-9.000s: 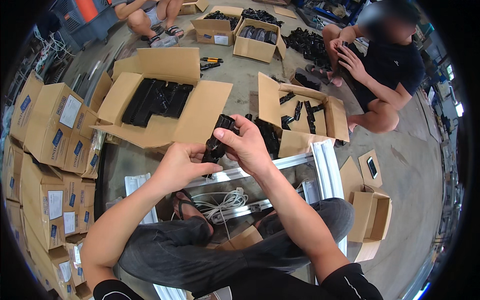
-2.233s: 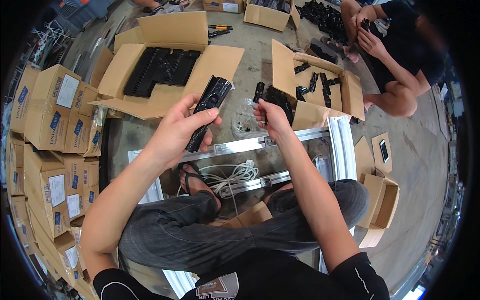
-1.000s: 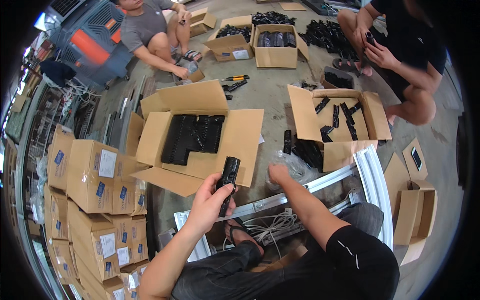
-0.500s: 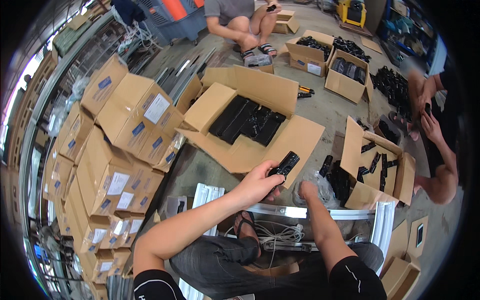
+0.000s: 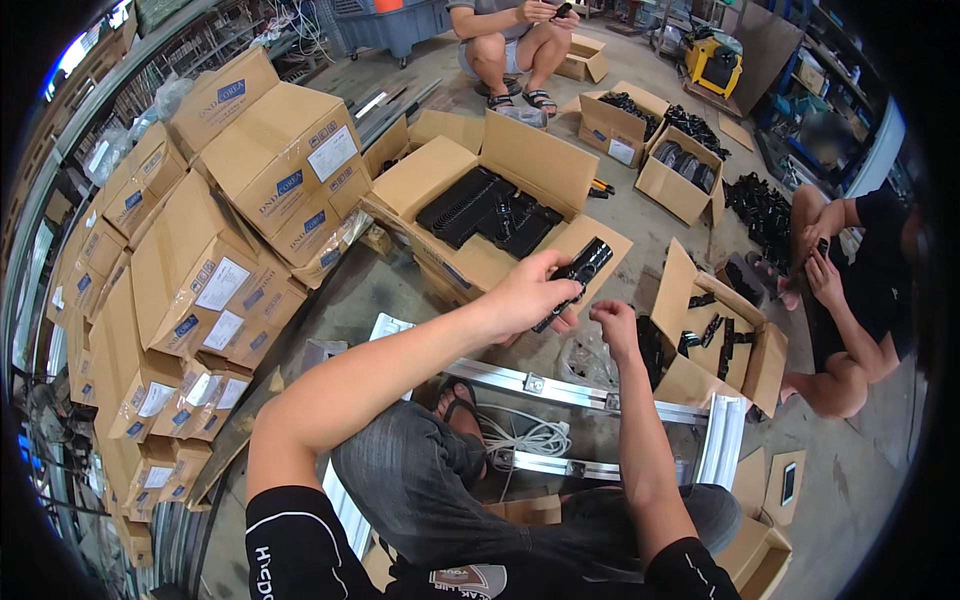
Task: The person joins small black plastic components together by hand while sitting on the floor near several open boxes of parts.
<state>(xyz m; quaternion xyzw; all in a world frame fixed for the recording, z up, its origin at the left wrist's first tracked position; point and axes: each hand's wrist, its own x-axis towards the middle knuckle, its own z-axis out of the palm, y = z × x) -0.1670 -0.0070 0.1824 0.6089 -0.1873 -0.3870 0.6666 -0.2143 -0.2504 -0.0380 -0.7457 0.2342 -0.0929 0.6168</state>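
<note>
Centre frame, the left hand (image 5: 535, 295) grips a black part (image 5: 575, 277) above an open box (image 5: 470, 180) — right hand (image 5: 612, 322) beside it, fingers loosely curled, empty.

black part (image 5: 577, 274) now in left hand (image 5: 533, 296) alone, right hand (image 5: 614, 327) off it, lower

A long, narrow black part (image 5: 576, 278), plastic or metal by its dull sheen, sits gripped in the left hand (image 5: 530, 297) at its lower half, its upper end sticking out free and tilted up to the right. It hangs in the air over the front flap of the open cardboard box (image 5: 440, 170), which holds more black parts (image 5: 487, 208) laid in rows.
</note>
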